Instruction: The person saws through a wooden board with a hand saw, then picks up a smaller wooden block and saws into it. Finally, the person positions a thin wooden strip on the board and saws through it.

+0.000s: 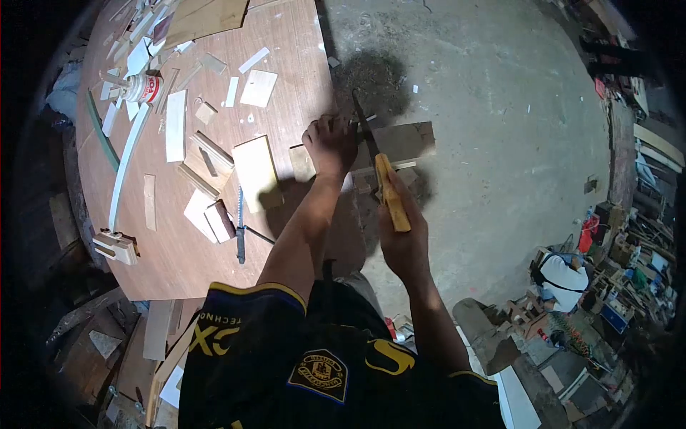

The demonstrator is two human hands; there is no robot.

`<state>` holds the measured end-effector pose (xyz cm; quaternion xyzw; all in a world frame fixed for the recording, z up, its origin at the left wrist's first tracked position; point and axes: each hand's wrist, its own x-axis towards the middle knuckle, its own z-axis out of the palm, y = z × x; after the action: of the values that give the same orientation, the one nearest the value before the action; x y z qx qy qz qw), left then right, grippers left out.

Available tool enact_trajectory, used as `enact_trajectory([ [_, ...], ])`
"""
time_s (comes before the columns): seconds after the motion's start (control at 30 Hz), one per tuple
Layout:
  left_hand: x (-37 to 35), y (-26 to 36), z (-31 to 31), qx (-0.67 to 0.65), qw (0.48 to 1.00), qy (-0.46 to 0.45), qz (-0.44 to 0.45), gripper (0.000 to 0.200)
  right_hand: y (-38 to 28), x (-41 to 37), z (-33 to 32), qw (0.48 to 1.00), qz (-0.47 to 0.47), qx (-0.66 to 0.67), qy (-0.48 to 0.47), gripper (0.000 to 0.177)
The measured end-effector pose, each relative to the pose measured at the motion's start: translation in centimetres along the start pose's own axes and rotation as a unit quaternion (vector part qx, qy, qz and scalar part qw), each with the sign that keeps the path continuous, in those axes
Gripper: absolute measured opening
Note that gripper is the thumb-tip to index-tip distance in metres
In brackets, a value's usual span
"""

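Note:
My right hand (pixel 404 232) is wrapped round the yellow wooden handle of a handsaw (pixel 388 187). The saw's dark, narrow blade points away from me, just past the table's right edge and close beside my left hand. My left hand (pixel 332 146) presses down at that edge with its fingers curled. A thin pale strip of wood (pixel 369 118) shows past its fingers, by the blade; the rest is hidden under the hand. Next to the left wrist lies a small wood block (pixel 301 163), and farther left a larger pale board (pixel 258 171).
On the table (pixel 300 57) lie wood offcuts, a white jar (pixel 145 89) with a red label, a blue-bladed saw (pixel 241 227) and a clamp-like wooden piece (pixel 116 247). A person in a white shirt (pixel 563 279) sits at right among clutter. Concrete floor (pixel 500 143) lies beyond the table.

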<state>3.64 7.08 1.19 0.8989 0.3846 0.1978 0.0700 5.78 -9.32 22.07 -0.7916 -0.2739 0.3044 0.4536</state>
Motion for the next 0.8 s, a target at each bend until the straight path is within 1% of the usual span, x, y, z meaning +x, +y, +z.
enact_trajectory([
  [0.03, 0.0, 0.4, -0.3, -0.003, 1.000, 0.005, -0.022, 0.028, 0.4, 0.0, 0.0, 1.000, -0.001, -0.003, 0.001, 0.050],
  [0.07, 0.0, 0.7, -0.6, -0.007, 0.999, 0.010, -0.043, 0.031, 0.9, 0.0, 0.0, 0.999, -0.033, -0.017, 0.003, 0.052],
  [0.1, 0.1, 0.8, -0.6, -0.009, 0.999, 0.011, -0.042, 0.031, 1.1, 0.2, 0.0, 0.997, -0.064, -0.030, 0.005, 0.055],
  [0.13, 0.1, 0.8, -0.6, -0.006, 0.998, -0.020, -0.052, 0.028, 1.1, 0.2, 0.0, 0.997, -0.064, -0.032, 0.007, 0.055],
  [0.17, 0.1, 0.8, -0.5, -0.003, 0.997, -0.053, -0.062, 0.025, 0.9, 0.2, -0.1, 0.999, -0.044, -0.027, -0.002, 0.056],
  [0.2, -0.1, 0.5, -0.3, -0.005, 0.996, -0.055, -0.064, 0.025, 0.5, 0.1, -0.2, 0.999, -0.023, -0.023, -0.012, 0.057],
  [0.23, -0.4, 0.0, 0.0, -0.019, 0.998, -0.050, -0.033, 0.023, 0.0, 0.1, -0.3, 0.999, -0.020, -0.025, -0.015, 0.057],
  [0.27, -0.5, -0.2, 0.3, -0.033, 0.998, -0.044, 0.000, 0.021, -0.6, 0.1, -0.3, 0.999, 0.028, -0.005, -0.024, 0.055],
  [0.3, -0.5, -0.1, 0.5, -0.034, 0.998, -0.047, 0.000, 0.021, -0.9, 0.1, -0.3, 0.996, 0.076, 0.017, -0.032, 0.054],
  [0.37, -0.4, -0.1, 0.7, -0.069, 0.997, 0.021, -0.013, 0.015, -0.9, 0.1, -0.1, 0.996, 0.080, 0.018, -0.030, 0.054],
  [0.4, -0.5, -0.2, 0.5, -0.068, 0.997, 0.020, -0.014, 0.015, -0.9, 0.1, -0.1, 0.996, 0.080, 0.018, -0.030, 0.054],
  [0.43, -0.6, -0.4, 0.2, -0.099, 0.995, -0.024, -0.004, 0.020, -0.7, 0.0, 0.0, 0.996, 0.079, 0.018, -0.032, 0.054],
  [0.47, -0.6, -0.7, -0.1, -0.129, 0.989, -0.068, 0.005, 0.026, -0.2, -0.1, 0.2, 0.998, 0.056, 0.012, -0.020, 0.054],
  [0.5, -0.7, -1.1, -0.5, -0.127, 0.990, -0.065, 0.006, 0.026, 0.0, -0.1, 0.2, 0.999, 0.031, 0.006, -0.006, 0.054],
  [0.57, -1.2, -1.9, -1.3, -0.181, 0.975, -0.047, 0.121, 0.051, -0.5, -0.1, 0.1, 0.999, 0.036, 0.007, -0.006, 0.054],
  [0.6, -1.1, -2.1, -1.8, -0.182, 0.975, -0.047, 0.122, 0.051, -0.6, -0.1, 0.1, 0.999, 0.040, 0.005, -0.011, 0.054],
  [0.67, -0.7, -2.8, -2.7, -0.195, 0.952, -0.151, 0.181, 0.073, -0.1, -0.1, 0.1, 1.000, 0.025, -0.009, -0.011, 0.058],
  [0.7, -0.7, -3.1, -2.6, -0.194, 0.953, -0.150, 0.178, 0.073, 0.1, -0.1, 0.1, 1.000, 0.011, -0.023, -0.011, 0.061],
  [0.77, -0.9, -3.7, -2.3, -0.177, 0.945, -0.160, 0.224, 0.087, -0.1, 0.1, 0.0, 0.999, 0.006, -0.030, -0.012, 0.062],
  [0.8, -1.2, -3.9, -2.3, -0.177, 0.945, -0.161, 0.223, 0.087, -0.1, 0.1, 0.0, 0.999, 0.002, -0.037, -0.009, 0.062],
])
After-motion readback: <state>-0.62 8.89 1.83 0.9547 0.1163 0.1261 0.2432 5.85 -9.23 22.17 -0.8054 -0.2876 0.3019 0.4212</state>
